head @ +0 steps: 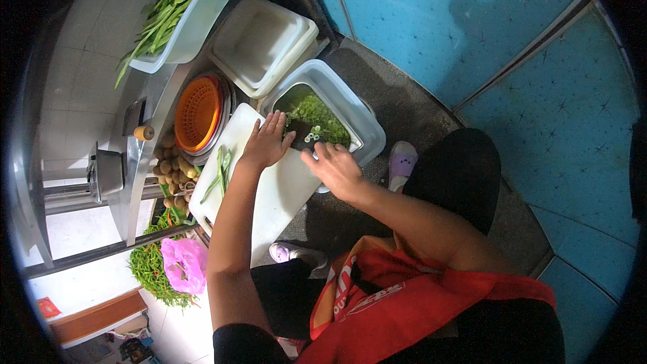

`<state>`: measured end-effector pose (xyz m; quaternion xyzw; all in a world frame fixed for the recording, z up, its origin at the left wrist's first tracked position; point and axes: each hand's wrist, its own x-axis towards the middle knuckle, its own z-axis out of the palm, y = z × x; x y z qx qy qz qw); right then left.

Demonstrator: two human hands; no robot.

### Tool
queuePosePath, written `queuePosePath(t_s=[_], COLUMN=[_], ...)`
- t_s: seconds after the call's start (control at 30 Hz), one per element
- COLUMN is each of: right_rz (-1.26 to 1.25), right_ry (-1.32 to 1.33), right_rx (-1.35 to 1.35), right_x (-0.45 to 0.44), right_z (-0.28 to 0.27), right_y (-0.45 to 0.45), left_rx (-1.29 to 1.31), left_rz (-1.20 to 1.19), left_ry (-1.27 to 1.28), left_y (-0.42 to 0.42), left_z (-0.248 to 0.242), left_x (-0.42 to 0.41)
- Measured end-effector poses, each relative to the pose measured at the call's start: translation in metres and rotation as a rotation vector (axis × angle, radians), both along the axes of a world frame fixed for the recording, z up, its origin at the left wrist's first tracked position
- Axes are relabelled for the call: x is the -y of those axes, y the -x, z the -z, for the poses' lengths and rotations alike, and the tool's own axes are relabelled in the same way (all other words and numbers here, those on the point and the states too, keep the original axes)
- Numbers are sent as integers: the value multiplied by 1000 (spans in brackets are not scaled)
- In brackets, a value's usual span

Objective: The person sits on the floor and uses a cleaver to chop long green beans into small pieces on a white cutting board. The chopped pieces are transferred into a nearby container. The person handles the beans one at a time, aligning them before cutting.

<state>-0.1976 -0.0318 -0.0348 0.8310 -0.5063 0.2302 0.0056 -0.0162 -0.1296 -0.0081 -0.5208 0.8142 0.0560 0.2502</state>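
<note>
A white cutting board lies before me, its far end at a metal pan of finely chopped greens set in a pale blue plastic tub. My left hand is flat, palm down, at the board's edge beside the pan, its fingers spread. My right hand is curled at the pan's near corner; what lies under its fingers is hidden. Between the hands is a dark flat surface, perhaps a blade, with several pale green rings on it. Long green pods lie on the board left of my forearm.
A plastic tub of green beans stands on a steel counter holding a wooden-handled tool. Nearby are stacked white tubs, an orange basket, brown round produce, green peppers and a pink bag. Blue panels stand right.
</note>
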Motion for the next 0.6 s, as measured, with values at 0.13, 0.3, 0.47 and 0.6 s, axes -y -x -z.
queuePosePath(t_s=[0.13,0.3,0.47,0.6], right_rz=[-7,-39,-59,-34], right_ry=[4,-25,-14,65], right_rx=[12,-9,36,24], right_x=[-3,-1,-4,-4], right_z=[1,1,-1,-2], right_y=[-6,-8,-9,-6], left_rx=[8,-31,-288,-163], left_rz=[31,-178,-44,61], left_ry=[17,187,148,-71], left_y=[-9,12,-5,4], left_z=[38,43,18,-17], left_x=[25,41,29,-12])
